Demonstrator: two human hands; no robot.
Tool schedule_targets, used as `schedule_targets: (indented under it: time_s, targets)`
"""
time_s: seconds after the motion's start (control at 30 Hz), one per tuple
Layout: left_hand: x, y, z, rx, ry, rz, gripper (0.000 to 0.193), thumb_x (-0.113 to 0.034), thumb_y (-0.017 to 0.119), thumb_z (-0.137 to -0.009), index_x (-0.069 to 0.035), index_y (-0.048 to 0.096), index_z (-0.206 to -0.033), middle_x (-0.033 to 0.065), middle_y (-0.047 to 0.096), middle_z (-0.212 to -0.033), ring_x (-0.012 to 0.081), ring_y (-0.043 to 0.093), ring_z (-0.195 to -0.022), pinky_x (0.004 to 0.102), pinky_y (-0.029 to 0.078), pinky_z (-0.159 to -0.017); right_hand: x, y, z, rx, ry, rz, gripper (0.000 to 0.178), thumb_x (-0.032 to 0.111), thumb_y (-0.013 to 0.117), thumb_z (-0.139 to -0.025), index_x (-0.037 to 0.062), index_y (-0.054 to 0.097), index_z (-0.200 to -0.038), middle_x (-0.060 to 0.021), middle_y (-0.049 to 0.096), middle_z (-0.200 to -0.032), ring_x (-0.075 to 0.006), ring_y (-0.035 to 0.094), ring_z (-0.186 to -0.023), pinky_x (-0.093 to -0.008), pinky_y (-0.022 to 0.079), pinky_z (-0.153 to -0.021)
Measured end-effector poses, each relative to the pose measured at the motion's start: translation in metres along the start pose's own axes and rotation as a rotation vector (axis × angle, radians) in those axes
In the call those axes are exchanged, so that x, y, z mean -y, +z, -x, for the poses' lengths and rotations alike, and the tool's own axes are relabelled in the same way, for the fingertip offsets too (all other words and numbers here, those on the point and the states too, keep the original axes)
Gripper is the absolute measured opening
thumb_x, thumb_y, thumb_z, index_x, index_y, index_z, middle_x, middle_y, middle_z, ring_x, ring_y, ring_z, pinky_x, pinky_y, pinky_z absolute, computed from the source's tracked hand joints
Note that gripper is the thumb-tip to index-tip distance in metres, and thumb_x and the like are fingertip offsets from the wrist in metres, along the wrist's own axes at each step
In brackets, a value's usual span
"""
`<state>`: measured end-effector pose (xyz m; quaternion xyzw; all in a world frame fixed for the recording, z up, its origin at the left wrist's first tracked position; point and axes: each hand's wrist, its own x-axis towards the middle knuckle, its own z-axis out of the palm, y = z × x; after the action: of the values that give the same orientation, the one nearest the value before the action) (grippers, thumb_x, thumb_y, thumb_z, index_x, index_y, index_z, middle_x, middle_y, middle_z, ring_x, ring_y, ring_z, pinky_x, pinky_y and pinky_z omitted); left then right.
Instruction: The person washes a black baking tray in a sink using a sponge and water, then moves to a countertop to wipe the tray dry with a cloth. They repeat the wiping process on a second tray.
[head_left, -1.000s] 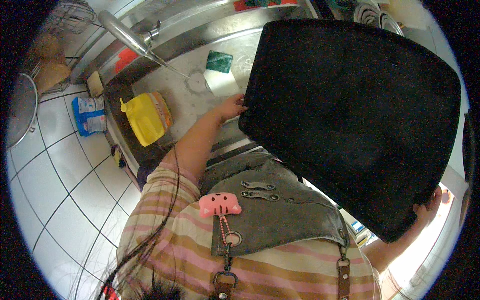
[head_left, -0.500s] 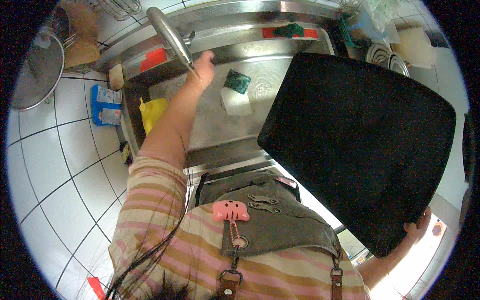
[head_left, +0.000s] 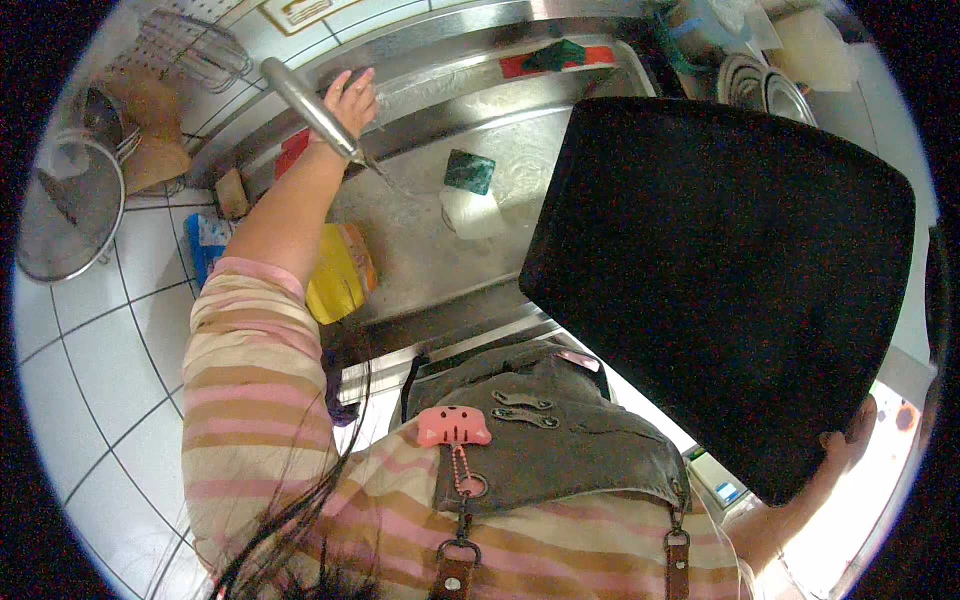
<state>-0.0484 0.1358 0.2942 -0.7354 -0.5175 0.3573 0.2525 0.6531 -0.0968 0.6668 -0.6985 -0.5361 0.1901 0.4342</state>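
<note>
Beyond the steel faucet (head_left: 310,108), my left hand (head_left: 350,105) reaches over the sink's back ledge, fingers apart. A dark part shows by its fingertips; whether they touch the tap's lever I cannot tell. A thin stream of water leaves the spout. My right hand (head_left: 850,440) grips the lower right corner of a large black tray (head_left: 720,290), tilted over the right side of the sink (head_left: 400,265). Part of that hand is hidden behind the tray. In the basin lie a dark green scouring pad (head_left: 470,171) and a white block (head_left: 472,214), edges touching.
A yellow container (head_left: 338,278) stands at the basin's left side, partly behind my forearm. Beside it are a blue packet (head_left: 205,240) and a beige block (head_left: 231,193). A strainer (head_left: 72,205) is at far left. Metal bowls (head_left: 765,90) stand behind the tray.
My left hand has moved left and farther back, from beside the spout to behind the faucet, and its fingers have spread. The tray and my right hand stay nearly in place.
</note>
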Motion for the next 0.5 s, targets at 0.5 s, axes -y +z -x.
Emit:
schedule_targets:
  time_s: [0.5]
  targets:
    - [0.035,0.027,0.006,0.047,0.202,-0.141,0.070,-0.035,0.053,-0.094,-0.021,0.023,-0.156,-0.0052,0.024,-0.160,0.0186,0.008,-0.151,0.0528,0.005,-0.122,-0.025,-0.012,-0.066,0.063,0.070,0.117,0.080,0.012,0.056,-0.046,-0.0044,0.049,-0.124,-0.0081,0.056,-0.105,-0.0221,0.054,-0.100,-0.0309,0.042,-0.095]
